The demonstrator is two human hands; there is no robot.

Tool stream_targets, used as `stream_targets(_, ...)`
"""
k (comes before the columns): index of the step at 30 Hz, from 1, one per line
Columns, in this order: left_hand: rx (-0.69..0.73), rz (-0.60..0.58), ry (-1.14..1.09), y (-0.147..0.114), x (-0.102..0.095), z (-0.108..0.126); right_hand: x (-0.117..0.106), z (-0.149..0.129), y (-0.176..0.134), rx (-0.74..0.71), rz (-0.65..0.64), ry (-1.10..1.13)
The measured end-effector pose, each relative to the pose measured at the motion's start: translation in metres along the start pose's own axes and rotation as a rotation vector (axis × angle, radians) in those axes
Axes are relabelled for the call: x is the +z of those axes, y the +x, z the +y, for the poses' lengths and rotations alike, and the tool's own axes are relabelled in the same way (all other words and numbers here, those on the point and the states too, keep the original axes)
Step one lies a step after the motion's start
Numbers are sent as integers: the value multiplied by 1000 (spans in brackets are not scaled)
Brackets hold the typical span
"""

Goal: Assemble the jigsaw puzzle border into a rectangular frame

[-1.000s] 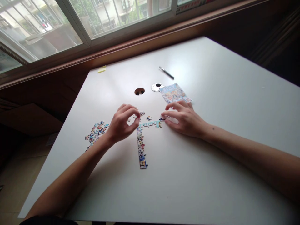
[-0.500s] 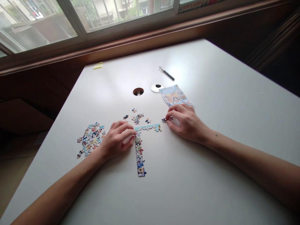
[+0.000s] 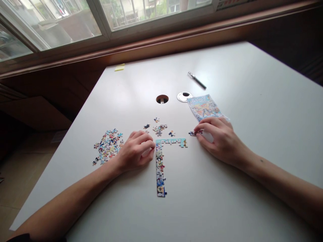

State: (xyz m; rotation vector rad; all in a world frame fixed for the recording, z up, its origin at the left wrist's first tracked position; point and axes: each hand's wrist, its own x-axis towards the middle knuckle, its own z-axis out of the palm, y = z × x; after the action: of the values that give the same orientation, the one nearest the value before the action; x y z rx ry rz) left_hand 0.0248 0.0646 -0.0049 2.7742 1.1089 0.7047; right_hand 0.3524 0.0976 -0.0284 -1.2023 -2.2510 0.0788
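Right hand [image 3: 220, 138], fingers narrowed, touches small dark cardboard jigsaw pieces [image 3: 192, 133]; left hand [image 3: 136, 150] curls beside the multicoloured L-shaped jigsaw border [image 3: 159, 169]; whether either grips anything, I cannot tell

I have a white table [image 3: 181, 215] in front of me, a round hole [image 3: 162, 98] cut through its top. Beyond its far edge I see a brown sill [image 3: 156, 45] and, above it, a window [image 3: 105, 28] with bars [image 3: 133, 7], greenery [image 3: 114, 8] and pale buildings [image 3: 174, 6] outside. Daylight leaves a soft sheen on the table. Under the sill the wall [image 3: 73, 75] is dark; to my left I see tan floor [image 3: 25, 178].
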Motion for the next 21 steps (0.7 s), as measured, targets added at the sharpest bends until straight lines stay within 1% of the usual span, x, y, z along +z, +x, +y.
stream_targets(6,-93,62,3,-1,0,-2,-2,-1,0,18,-16,0)
stream_targets(10,-156,66,-5,0,-3,-4,-5,-4,2,20,-29,14)
stream_targets(16,-186,65,-62,1,-5,-4,-5,-5,2,36,-28,22)
stream_targets(21,-227,85,-80,1,-4,-5,-4,-5,2,30,-23,32)
